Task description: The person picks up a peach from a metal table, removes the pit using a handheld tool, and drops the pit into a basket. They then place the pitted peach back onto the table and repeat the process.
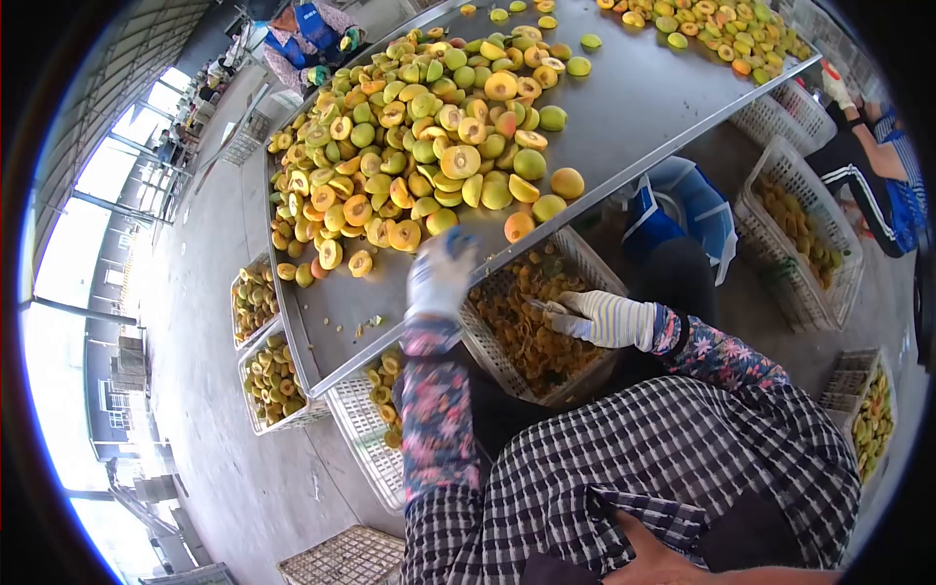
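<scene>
3 crates, partly hidden by the metal table. 1 heap of fruit halves on the table, lower pieces obscured. 1 gloved left hand, motion-blurred, at the near edge; grasp cannot be told. 1 scrap crate of brownish pieces, below the edge. 1 gloved right hand over it, fingers curled; object held, if any, indistinct. 1 co-worker, cut off at far right.

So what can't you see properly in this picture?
In the head view:
White-gloved left hand: motion blur hides its fingers and anything held.
Striped, white-gloved right hand: whatever is at its fingertips is too small to tell.
White plastic lattice crate: partly hidden by the grey metal table and a flowered sleeve.
Co-worker in black, white-striped trousers: head cut off by the dark edge.
</scene>
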Demonstrator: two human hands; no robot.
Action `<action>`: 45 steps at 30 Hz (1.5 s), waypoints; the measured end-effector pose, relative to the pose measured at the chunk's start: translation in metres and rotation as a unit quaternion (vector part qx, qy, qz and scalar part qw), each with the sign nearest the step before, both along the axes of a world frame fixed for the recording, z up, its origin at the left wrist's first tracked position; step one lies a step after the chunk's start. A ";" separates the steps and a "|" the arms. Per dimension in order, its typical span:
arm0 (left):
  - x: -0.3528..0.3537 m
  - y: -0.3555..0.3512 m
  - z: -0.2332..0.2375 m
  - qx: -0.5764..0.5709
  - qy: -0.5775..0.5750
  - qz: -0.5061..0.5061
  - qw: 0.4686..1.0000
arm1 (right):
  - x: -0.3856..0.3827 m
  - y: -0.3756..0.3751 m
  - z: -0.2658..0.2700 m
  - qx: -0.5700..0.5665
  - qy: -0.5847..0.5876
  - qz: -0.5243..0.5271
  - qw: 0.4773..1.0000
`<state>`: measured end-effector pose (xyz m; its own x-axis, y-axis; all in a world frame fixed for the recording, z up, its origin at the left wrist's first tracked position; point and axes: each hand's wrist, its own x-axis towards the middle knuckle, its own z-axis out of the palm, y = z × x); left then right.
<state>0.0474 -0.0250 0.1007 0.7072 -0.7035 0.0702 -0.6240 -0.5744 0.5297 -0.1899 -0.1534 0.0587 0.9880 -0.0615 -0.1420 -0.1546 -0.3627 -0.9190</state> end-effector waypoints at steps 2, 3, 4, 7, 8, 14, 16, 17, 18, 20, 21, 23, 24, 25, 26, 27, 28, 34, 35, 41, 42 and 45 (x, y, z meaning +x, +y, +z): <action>-0.005 -0.053 -0.015 0.042 0.055 -0.037 0.997 | -0.002 0.000 0.001 -0.016 0.014 -0.008 1.000; -0.003 -0.075 -0.027 0.083 0.070 -0.044 0.993 | -0.002 -0.001 0.001 -0.024 0.021 -0.012 0.999; -0.001 -0.094 -0.039 0.121 0.070 -0.029 0.990 | -0.004 -0.002 0.010 -0.018 0.038 -0.011 0.999; 0.001 -0.124 -0.057 0.209 0.088 -0.023 0.974 | -0.005 -0.004 0.002 -0.047 0.007 -0.030 0.998; 0.003 -0.130 -0.058 0.227 0.086 -0.021 0.970 | -0.006 -0.007 -0.002 -0.035 0.009 -0.028 0.999; 0.026 -0.107 -0.080 0.080 0.174 -0.029 0.981 | -0.008 -0.006 -0.002 -0.032 0.016 -0.030 0.999; 0.046 -0.091 -0.108 -0.148 0.382 0.023 0.912 | -0.009 -0.005 -0.008 0.027 0.008 -0.059 0.998; 0.039 -0.075 -0.094 -0.264 0.513 0.046 0.816 | -0.009 -0.003 -0.011 0.057 0.006 -0.071 0.996; 0.031 -0.062 -0.079 -0.350 0.569 0.047 0.743 | -0.008 -0.002 -0.007 0.070 -0.003 -0.085 0.994; 0.026 -0.034 -0.062 -0.447 0.654 0.016 0.610 | -0.002 0.002 -0.020 0.117 -0.061 -0.113 0.985; 0.014 -0.021 -0.048 -0.466 0.678 0.000 0.569 | 0.001 0.004 -0.024 0.141 -0.089 -0.126 0.978; -0.002 -0.004 -0.048 -0.473 0.704 0.011 0.529 | 0.009 0.008 0.004 0.041 -0.103 -0.120 0.987; -0.014 -0.004 -0.050 -0.493 0.662 0.051 0.563 | 0.013 0.009 0.012 -0.018 -0.119 -0.116 0.986; -0.021 -0.001 -0.058 -0.500 0.658 0.048 0.560 | 0.019 0.011 0.017 -0.077 -0.135 -0.112 0.981; -0.027 0.004 -0.060 -0.491 0.680 0.027 0.544 | 0.027 0.014 0.014 -0.121 -0.210 -0.122 0.963; -0.033 0.008 -0.060 -0.482 0.700 0.005 0.527 | 0.034 0.017 0.011 -0.146 -0.222 -0.125 0.956; -0.040 0.008 -0.060 -0.498 0.685 0.025 0.531 | 0.041 0.020 0.007 -0.171 -0.236 -0.128 0.948; -0.059 0.006 -0.073 -0.550 0.602 0.050 0.576 | 0.050 0.038 0.003 -0.309 -0.198 -0.119 0.923; -0.057 0.007 -0.081 -0.549 0.604 0.040 0.576 | 0.051 0.040 0.007 -0.321 -0.171 -0.110 0.925; -0.064 0.015 -0.075 -0.444 0.421 -0.004 0.791 | 0.046 0.043 0.001 -0.356 -0.046 -0.029 0.933; -0.063 0.015 -0.073 -0.431 0.426 -0.005 0.795 | 0.046 0.040 -0.004 -0.327 -0.035 -0.016 0.944; -0.058 0.011 -0.071 -0.455 0.569 0.032 0.685 | 0.048 0.037 -0.024 -0.114 -0.080 -0.038 0.990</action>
<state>-0.0102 -0.0135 0.0297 0.6958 -0.6995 -0.1630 0.5002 0.3092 0.8088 -0.1423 -0.1161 0.0347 0.9878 -0.1496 0.0425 -0.0484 -0.5556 -0.8301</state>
